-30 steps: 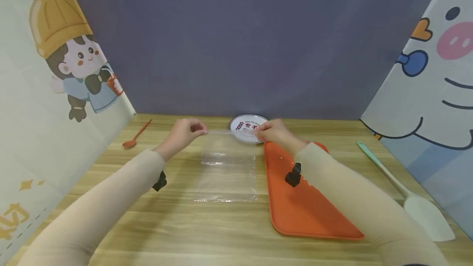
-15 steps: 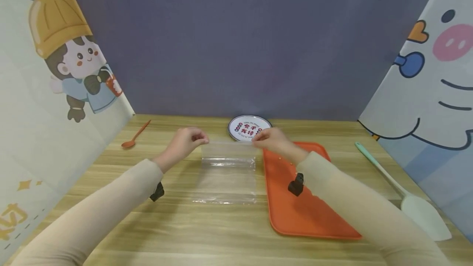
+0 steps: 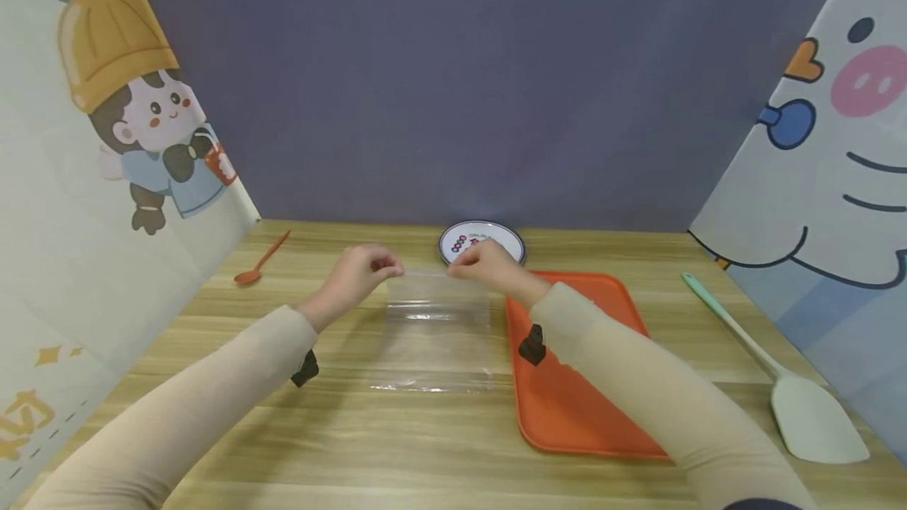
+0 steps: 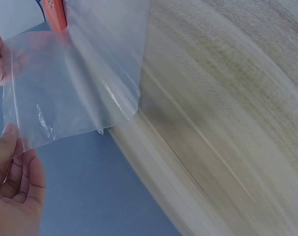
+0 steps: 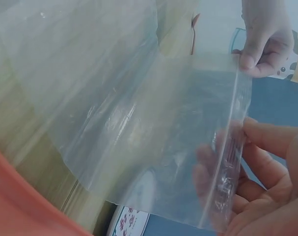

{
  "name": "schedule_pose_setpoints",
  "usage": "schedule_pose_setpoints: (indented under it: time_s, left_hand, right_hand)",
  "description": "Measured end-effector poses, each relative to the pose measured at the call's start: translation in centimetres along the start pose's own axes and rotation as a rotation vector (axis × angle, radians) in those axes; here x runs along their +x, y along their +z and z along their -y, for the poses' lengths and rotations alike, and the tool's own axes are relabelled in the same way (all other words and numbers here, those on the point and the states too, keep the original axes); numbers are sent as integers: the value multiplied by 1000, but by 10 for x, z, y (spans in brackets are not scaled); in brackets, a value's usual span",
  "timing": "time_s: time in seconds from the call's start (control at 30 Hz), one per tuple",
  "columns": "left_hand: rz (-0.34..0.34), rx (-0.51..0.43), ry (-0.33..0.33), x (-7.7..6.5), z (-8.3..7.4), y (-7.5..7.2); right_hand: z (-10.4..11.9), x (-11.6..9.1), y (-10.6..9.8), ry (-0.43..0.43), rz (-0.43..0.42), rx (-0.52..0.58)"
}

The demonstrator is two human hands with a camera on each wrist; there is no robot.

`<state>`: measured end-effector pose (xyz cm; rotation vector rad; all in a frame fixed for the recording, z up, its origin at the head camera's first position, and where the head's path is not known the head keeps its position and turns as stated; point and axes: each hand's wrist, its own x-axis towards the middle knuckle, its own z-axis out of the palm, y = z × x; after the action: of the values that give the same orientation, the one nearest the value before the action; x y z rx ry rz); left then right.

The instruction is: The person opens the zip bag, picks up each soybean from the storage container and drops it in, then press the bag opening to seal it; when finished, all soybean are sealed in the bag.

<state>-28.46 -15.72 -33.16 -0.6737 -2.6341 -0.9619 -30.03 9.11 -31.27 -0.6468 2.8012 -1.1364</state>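
A clear zip bag (image 3: 435, 349) lies partly on the table, its zip edge lifted between both hands. My left hand (image 3: 361, 270) pinches that edge at its left corner; the left wrist view shows thumb and fingers on the bag (image 4: 65, 88). Along the same edge, nearer the middle, my right hand (image 3: 492, 266) pinches with thumb and fingers. In the right wrist view its fingers show through the film of the bag (image 5: 153, 137). The zip strip runs between the two hands.
An orange tray (image 3: 567, 415) lies right of the bag, partly under the right forearm. Behind the right hand is a white oval plate (image 3: 506, 238) with red characters. An orange spoon (image 3: 248, 276) lies at far left, a pale green spatula (image 3: 815, 419) at far right.
Both hands came down a little with the bag's edge. The right hand then moved left along the edge from its right corner, while the left hand stayed at its corner.
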Motion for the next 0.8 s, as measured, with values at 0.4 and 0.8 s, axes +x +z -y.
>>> schedule_pose_setpoints:
  time_s: [0.4, 0.8]
  left_hand:
    - [-86, 125, 221, 2, -12, 14]
    - [-192, 337, 559, 6, -32, 46]
  right_hand:
    - [-3, 5, -1, 21, 22, -32]
    - [-4, 9, 3, -5, 53, -16]
